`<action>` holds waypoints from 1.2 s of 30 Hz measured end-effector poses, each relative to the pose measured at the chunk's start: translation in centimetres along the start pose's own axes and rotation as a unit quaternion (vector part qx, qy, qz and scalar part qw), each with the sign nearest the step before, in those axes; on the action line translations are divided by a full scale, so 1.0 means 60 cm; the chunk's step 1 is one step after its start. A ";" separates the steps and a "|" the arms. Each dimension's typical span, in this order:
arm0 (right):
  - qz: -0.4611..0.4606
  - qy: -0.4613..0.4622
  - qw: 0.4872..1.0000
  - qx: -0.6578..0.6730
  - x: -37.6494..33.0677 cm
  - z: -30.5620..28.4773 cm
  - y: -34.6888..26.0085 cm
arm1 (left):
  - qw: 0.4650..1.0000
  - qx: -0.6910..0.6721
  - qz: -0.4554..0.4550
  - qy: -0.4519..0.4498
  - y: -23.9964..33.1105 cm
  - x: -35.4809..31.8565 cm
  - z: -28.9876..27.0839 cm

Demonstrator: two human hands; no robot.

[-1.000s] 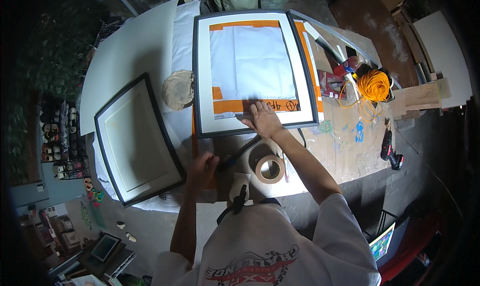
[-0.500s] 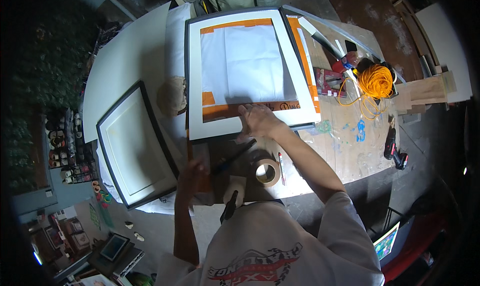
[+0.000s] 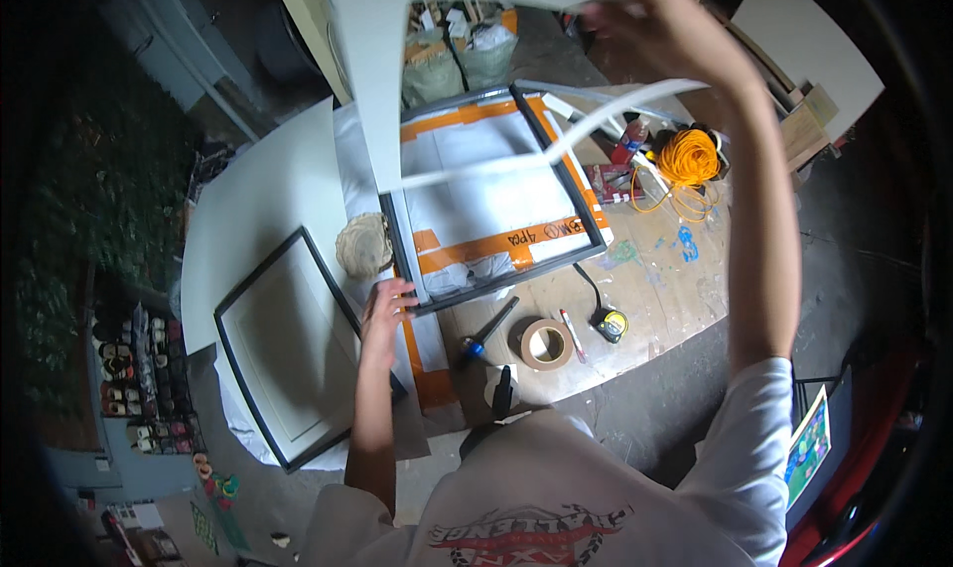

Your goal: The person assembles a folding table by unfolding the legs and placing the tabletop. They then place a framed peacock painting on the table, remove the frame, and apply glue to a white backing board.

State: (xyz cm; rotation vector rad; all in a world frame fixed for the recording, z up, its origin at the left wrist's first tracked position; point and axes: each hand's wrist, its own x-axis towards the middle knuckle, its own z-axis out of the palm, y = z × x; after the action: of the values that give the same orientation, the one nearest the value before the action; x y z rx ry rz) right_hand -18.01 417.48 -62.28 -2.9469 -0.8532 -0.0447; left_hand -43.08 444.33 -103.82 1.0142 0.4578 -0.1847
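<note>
My right hand [image 3: 650, 21] is raised at the upper right, its fingers closed on the edge of a white mat board [image 3: 375, 70] with a large rectangular opening. The mat board is lifted and tilted above a dark picture frame [image 3: 506, 287]. That frame lies on white sheeting [image 3: 486, 190] edged with orange tape. My left hand [image 3: 380, 319] is at the frame's near left corner, fingers apart and holding nothing; whether it touches the frame I cannot tell. Beside that corner lies a black tool with a blue part [image 3: 488, 334].
On the table are a brown tape roll [image 3: 544, 345], a red-and-white marker [image 3: 573, 335], a tape measure [image 3: 610, 324] and an orange cord coil [image 3: 689, 158]. To the left lie another dark frame [image 3: 293, 349] and a round pale object [image 3: 363, 244]. Stuffed sacks [image 3: 486, 63] stand beyond.
The mat board has come up off the dark frame in my right hand, which moved up and right. My left hand moved up to the frame's corner. The tape measure has come into sight.
</note>
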 end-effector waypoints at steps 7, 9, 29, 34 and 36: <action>0.176 0.195 0.964 -0.037 -0.224 -0.225 -0.010 | 0.984 -0.126 -0.115 -0.054 -0.019 0.115 0.091; 0.197 0.108 0.972 0.070 -0.291 -0.279 0.003 | 0.950 -0.221 -0.214 -0.048 -0.035 0.130 0.134; 0.219 0.361 0.902 0.086 -1.258 -0.567 0.036 | 0.450 0.159 -0.547 -0.689 -0.097 -0.228 0.896; 0.313 0.349 0.882 0.052 -1.501 -0.636 0.047 | 0.376 0.151 -0.569 -0.716 -0.250 -0.373 1.118; 0.421 0.309 0.850 -0.061 -1.578 -0.666 0.054 | 0.360 0.169 -0.544 -0.739 -0.320 -0.425 1.208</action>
State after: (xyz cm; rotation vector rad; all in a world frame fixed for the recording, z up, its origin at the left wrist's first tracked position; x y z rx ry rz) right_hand -96.61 361.21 -27.24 -2.8103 0.5435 -0.9380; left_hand -52.13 371.14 -75.05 0.3470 -0.7820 -2.3021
